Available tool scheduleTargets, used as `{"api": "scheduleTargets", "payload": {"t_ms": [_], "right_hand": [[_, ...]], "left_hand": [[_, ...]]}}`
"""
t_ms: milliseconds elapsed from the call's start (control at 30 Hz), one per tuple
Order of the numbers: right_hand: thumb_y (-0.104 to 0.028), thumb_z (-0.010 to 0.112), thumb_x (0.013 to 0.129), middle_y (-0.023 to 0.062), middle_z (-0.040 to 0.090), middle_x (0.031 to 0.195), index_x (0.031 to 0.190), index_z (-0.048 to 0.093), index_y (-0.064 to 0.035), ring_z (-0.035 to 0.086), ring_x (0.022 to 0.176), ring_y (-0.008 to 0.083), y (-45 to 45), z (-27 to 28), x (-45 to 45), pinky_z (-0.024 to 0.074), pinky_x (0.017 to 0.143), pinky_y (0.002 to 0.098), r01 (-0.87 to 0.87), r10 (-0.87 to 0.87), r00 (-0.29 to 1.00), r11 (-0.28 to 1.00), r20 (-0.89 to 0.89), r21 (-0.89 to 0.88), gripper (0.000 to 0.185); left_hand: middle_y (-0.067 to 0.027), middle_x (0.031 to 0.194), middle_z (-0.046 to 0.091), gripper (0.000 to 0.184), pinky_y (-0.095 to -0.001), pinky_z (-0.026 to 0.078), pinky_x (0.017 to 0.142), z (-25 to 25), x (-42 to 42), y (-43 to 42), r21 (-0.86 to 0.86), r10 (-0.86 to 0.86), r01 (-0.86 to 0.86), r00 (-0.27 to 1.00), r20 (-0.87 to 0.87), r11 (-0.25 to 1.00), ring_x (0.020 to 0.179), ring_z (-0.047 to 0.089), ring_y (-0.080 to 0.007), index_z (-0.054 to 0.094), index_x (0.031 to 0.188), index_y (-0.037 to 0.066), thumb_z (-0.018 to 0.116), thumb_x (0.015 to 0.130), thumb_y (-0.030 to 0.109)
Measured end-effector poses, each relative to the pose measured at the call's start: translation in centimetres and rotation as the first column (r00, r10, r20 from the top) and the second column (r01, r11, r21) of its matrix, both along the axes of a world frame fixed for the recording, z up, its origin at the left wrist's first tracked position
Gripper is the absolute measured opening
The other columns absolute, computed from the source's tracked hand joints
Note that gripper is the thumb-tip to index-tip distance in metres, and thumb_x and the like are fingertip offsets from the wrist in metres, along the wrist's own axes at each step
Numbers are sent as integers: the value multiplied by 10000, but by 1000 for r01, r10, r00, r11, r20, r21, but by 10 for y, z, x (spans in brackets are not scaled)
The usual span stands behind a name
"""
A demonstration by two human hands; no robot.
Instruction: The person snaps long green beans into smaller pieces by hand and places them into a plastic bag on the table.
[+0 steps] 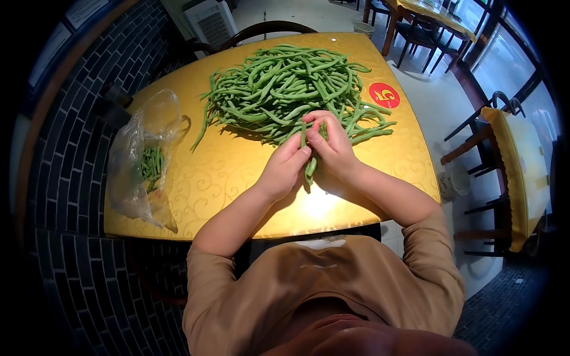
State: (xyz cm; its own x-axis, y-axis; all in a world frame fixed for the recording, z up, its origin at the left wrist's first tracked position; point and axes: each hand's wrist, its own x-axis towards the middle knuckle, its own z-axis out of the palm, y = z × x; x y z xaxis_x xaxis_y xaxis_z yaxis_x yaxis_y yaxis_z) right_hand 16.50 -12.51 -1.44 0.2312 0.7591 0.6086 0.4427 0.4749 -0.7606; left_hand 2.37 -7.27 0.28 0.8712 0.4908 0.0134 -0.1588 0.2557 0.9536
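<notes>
A large heap of long green beans [279, 89] lies across the far half of the table. At its near edge my two hands meet, holding a few green beans [310, 169] whose ends hang down below my fingers. My left hand [286, 163] is closed, thumb and fingers pinching a bean from the left side. My right hand [332, 145] is curled round the beans from the right, its fingertips toward the pile. On the left, a clear plastic bag [127, 178] stands with short bean pieces [152, 165] inside it.
The table [231, 196] has a shiny gold patterned cover. A round red sticker [385, 95] is at its right side. A dark brick wall [71, 178] runs along the left. A chair back [267, 26] rises behind the far edge, and another table [528, 178] stands at the right.
</notes>
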Motion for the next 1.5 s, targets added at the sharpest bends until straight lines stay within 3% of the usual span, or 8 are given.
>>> {"api": "scheduleTargets", "payload": {"t_ms": [367, 533, 633, 733, 900, 1067, 1267, 1500], "right_hand": [[-403, 491, 886, 188, 468, 1178, 1032, 447, -22, 438, 1096, 345, -1, 2, 0, 331, 937, 411, 25, -55, 959, 993, 279, 112, 410], [-441, 469, 890, 190, 414, 1244, 1251, 387, -5, 394, 1168, 330, 2, -5, 10, 318, 982, 389, 18, -19, 963, 1000, 269, 4, 572], [-364, 495, 896, 167, 435, 1231, 1228, 413, -15, 415, 1154, 310, 1, 0, 13, 345, 957, 370, 41, -43, 975, 999, 218, 12, 489], [-296, 531, 883, 160, 459, 1208, 1197, 438, -16, 442, 1128, 299, -3, 6, 13, 359, 941, 366, 26, -31, 982, 999, 187, 28, 431], [-199, 569, 840, 138, 542, 1089, 1069, 526, -22, 506, 1046, 280, 0, 15, 24, 402, 889, 357, 54, -76, 954, 995, 291, 83, 293], [-127, 595, 803, 97, 602, 876, 902, 589, -45, 597, 784, 235, -9, 39, 58, 475, 697, 332, 81, 35, 905, 965, 425, -251, 129], [-3, 587, 719, 100, 599, 915, 931, 614, -77, 580, 868, 286, -22, 27, 106, 468, 734, 370, 402, 86, 709, 766, 700, -502, 226], [9, 546, 715, 79, 578, 934, 918, 640, -107, 540, 921, 272, -23, 4, 107, 451, 780, 365, 324, 134, 617, 855, 775, -405, 251]], "left_hand": [[-53, 833, 529, 131, -259, 444, 630, 21, -7, 8, 364, -141, 270, 928, -344, 891, 728, 534, -124, 446, 988, 28, 388, 884, 80], [-82, 817, 522, 272, -282, 459, 562, 45, -42, 40, 721, 241, 140, 885, -398, 678, 656, 534, -135, 431, 1120, -3, 385, 856, 40], [-132, 875, 541, 322, -322, 474, 655, 43, -99, 100, 867, 686, 176, 546, -481, 467, 706, 539, -160, 438, 1183, -27, 378, 875, 45], [-312, 981, 548, 278, -467, 440, 763, 15, -195, 180, 948, 938, 229, 214, -273, 223, 911, 527, -447, 500, 1080, -25, 456, 814, 43], [-271, 1062, 559, 366, -431, 439, 862, -18, -316, 270, 723, 910, 575, -369, -189, 383, 1009, 544, -384, 496, 1135, -36, 524, 838, 177], [-231, 929, 607, 368, -407, 468, 808, 28, -232, 205, 688, 879, 563, -174, -443, 458, 885, 593, -357, 592, 1026, -15, 613, 794, 270], [-175, 820, 628, 240, -392, 481, 680, 33, -117, 106, 961, 815, 277, 558, -155, -8, 757, 610, -326, 626, 942, 3, 615, 783, 182], [-112, 734, 613, 125, -322, 470, 592, 27, -13, 29, 928, 405, 133, 871, -277, 349, 641, 584, -246, 627, 846, 28, 604, 782, 134]]}}
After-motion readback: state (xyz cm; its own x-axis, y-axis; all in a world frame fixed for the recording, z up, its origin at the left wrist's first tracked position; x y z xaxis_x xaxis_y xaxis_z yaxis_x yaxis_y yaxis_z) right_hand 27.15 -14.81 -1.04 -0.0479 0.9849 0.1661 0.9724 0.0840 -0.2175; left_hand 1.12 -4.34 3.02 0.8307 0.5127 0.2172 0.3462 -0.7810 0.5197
